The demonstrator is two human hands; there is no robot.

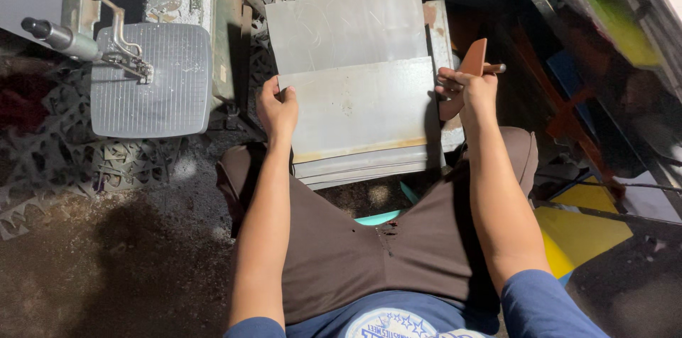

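A seated person holds the top metal sheet (359, 107) of a stack of sheets (369, 167) that rests across the knees, and everything else sits around that sheet. The left hand (277, 107) grips its left edge, fingers curled over the rim and thumb on top — a hold that seems meant to steady the sheet or lift it off the stack. The right hand (472, 89) meets the right edge, its fingers pinched around a flat reddish-brown tool (469, 72) with a thin handle, so it has only partial contact with the sheet itself. Beyond the sheet's far edge lies a larger pale sheet (344, 25), partly overlapped. Left of the sheet stands a ribbed metal foot pedal (153, 82) with a lever arm (85, 43) above it, on a floor littered with punched metal scrap (64, 160). Right of the sheet, dark frames and yellow panels (582, 224) crowd in close — little room to swing the sheet that way.
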